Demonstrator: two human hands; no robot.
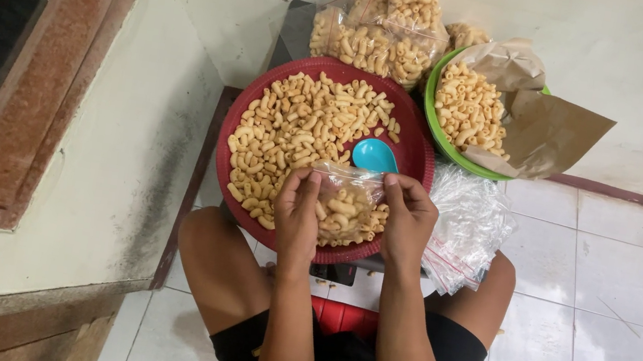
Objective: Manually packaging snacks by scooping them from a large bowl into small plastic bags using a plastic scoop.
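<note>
Over the near edge of the red tray (237,130), the person's left hand (297,215) and right hand (409,219) pinch the two top corners of a small clear bag (348,201), each hand closed on the plastic with thumb and fingers, so the bag hangs between them, partly filled with curled yellow snacks. It hovers just above the tray, with the loose heap of snacks (299,130) spreading to the far left and a blue scoop (374,155) lying just beyond the bag's mouth. If one pinch slips, I judge the bag would tip and spill; most would land back in the tray, but the bag sits close to the near rim, so some could drop onto the person's lap or the white tiled floor (580,270). The tray itself seems to rest on something low between the knees, and a bump from a knee could tilt it. To the right, a pile of empty plastic bags (468,224) lies against the tray, a green bowl (433,116) lined with brown paper holds more snacks, and filled bags (386,33) are stacked at the far wall.
</note>
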